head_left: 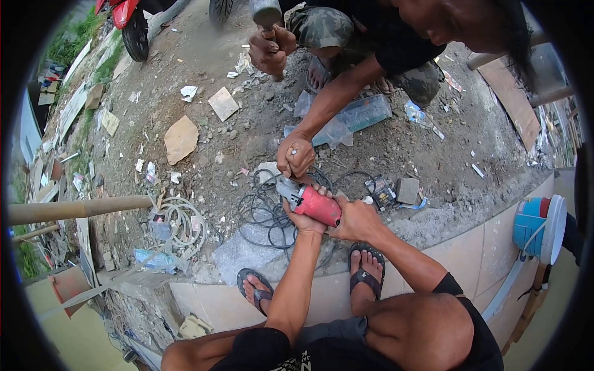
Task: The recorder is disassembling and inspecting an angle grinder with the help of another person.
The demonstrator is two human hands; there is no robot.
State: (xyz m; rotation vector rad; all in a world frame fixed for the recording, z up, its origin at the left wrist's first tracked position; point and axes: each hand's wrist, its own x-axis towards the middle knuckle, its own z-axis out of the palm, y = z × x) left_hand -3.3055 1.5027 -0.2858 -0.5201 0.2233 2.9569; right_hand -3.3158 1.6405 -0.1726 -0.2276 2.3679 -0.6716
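My left hand [304,221] grips a red angle grinder [320,206] from beneath, with fingertips showing over its top. My right hand [351,217] holds the grinder's rear end. A co-worker crouches opposite; one hand [296,153] is at the grinder's metal head [288,188], partly covering what it holds there, while the other [266,55] raises a hammer [265,12]. Black cable [250,213] lies coiled beside bubble wrap [238,260] under and near the tool.
A motorbike [124,13] stands at upper left. Around us are a bamboo pole [83,207], coiled pale hose [189,226], a clear plastic package [365,114], leaning boards [508,102], scattered debris and a blue bucket [529,226] at right. My feet rest near the tiled ledge's [451,260] edge.
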